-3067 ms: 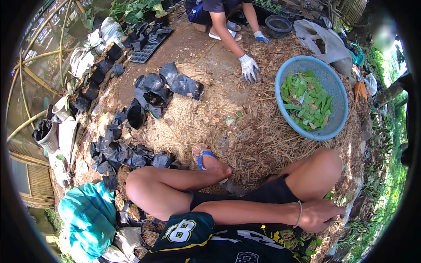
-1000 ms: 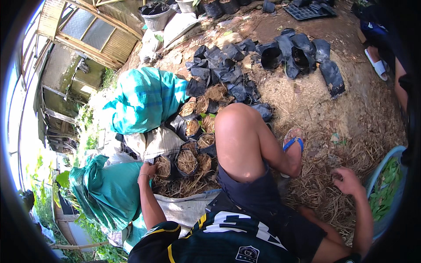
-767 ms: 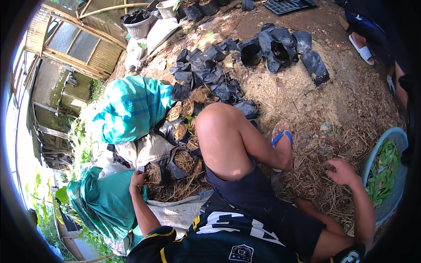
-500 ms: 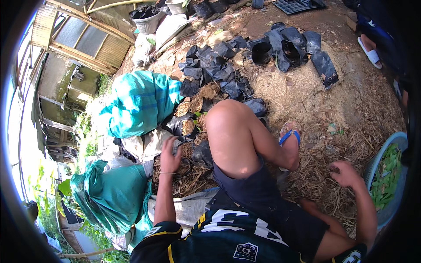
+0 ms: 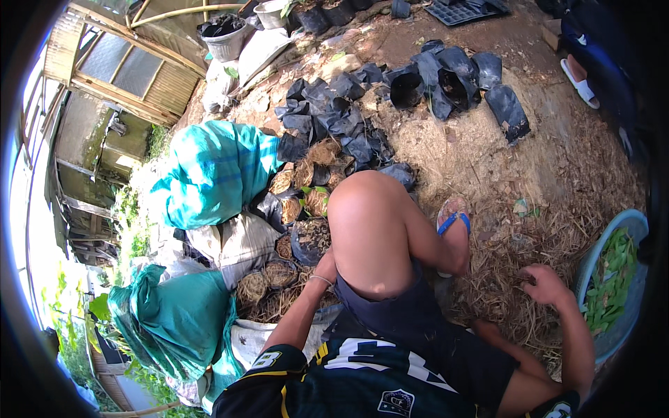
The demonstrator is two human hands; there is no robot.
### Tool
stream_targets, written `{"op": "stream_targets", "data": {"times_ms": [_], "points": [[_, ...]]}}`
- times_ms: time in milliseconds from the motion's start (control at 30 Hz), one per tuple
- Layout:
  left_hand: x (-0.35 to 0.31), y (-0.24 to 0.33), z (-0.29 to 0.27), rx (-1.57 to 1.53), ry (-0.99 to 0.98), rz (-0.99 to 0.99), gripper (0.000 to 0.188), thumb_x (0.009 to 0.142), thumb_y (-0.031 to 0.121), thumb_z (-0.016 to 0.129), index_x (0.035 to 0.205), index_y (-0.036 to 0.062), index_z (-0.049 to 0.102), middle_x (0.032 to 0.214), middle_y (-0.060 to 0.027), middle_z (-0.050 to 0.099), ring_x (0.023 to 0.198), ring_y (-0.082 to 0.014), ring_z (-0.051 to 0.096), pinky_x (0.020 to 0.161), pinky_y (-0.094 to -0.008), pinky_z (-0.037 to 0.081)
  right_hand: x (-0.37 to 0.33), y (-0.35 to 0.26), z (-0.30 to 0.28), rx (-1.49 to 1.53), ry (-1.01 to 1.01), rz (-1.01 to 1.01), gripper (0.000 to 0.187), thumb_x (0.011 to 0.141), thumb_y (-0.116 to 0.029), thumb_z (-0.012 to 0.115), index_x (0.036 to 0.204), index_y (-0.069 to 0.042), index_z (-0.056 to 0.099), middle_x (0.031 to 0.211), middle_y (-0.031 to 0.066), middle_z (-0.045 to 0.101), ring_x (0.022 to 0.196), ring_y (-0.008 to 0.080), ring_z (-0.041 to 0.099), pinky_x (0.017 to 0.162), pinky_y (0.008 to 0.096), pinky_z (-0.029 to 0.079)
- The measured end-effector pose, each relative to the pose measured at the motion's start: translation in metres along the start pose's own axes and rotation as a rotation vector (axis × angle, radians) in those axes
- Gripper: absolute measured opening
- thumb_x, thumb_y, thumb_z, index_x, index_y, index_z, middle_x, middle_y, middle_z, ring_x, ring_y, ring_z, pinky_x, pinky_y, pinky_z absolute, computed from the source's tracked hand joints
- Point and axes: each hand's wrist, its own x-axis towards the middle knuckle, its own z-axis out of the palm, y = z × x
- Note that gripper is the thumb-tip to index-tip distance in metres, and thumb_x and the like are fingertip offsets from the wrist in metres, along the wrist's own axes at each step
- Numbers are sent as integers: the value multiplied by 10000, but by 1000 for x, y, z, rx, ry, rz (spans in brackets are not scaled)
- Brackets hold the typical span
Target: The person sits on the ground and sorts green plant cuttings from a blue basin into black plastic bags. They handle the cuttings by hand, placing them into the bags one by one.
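My left hand [image 5: 325,265] reaches in beside my raised knee [image 5: 369,216], which hides its fingers. Just beyond it stands a black plastic planting bag [image 5: 311,240] filled with dark growing medium. Around that bag are several more filled bags, one with a small green seedling [image 5: 315,189]. Dry straw [image 5: 286,302] spreads under my left forearm. On the other side, my right hand [image 5: 546,284] hovers low over straw-covered ground, fingers loosely curved and apart, nothing visible in them. Close to it is a blue basin [image 5: 584,268] holding cut green leaves [image 5: 610,282].
Teal woven sacks [image 5: 219,171] and a green sack [image 5: 174,313] bulge on the left. Black planting bags [image 5: 456,73] lie ahead on sawdust [image 5: 446,139]. A seedling tray [image 5: 463,10] and a grey bucket [image 5: 226,45] stand farther off. Another person's sandalled foot [image 5: 580,80] shows at far right.
My left hand has swung right from the straw and sacks to behind my knee, and a filled black bag now shows there. My right hand has barely moved.
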Motion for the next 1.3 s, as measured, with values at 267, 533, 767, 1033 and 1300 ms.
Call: {"op": "stream_targets", "data": {"times_ms": [267,533,767,1033,1300], "points": [[-10,70,-21,532,408,15,446,875,141,731,1296,78,597,1244,-170,569,1180,-397,558,973,-465,508,1,-4,-3,-81,-6,7,389,811,-116,710,1197,-72,719,1132,206,695,1115,414,645,1000,471,510],[27,42,-55,440,399,32,951,708,357,949,1462,42,462,1482,-239,438,1357,-442,450,1132,-493,412,0,1,2,-110,16,-26,351,826,-131,741,1170,-60,718,1074,208,690,1044,412,664,952,472,530],[24,31,-17,404,2,71,1044,696,334,923,1544,67,376,1601,-216,345,1459,-424,386,1182,-504,385,-5,4,0,-87,35,-9,356,823,-129,742,1172,-60,720,1061,198,695,1020,406,667,938,459,535],[21,6,25,706,169,-52,888,745,245,851,1482,28,407,1643,-208,285,1495,-435,305,1162,-534,374,-4,-2,1,-127,-18,38,365,828,-143,738,1182,-55,726,1139,210,703,1113,400,659,999,454,523],[42,-2,19,766,209,-96,1062,651,279,922,1521,77,350,1682,-207,221,1503,-413,308,1164,-555,324,-5,-2,1,-143,6,31,394,830,-159,733,1211,-60,721,1165,217,699,1138,405,651,1027,461,510]]}}
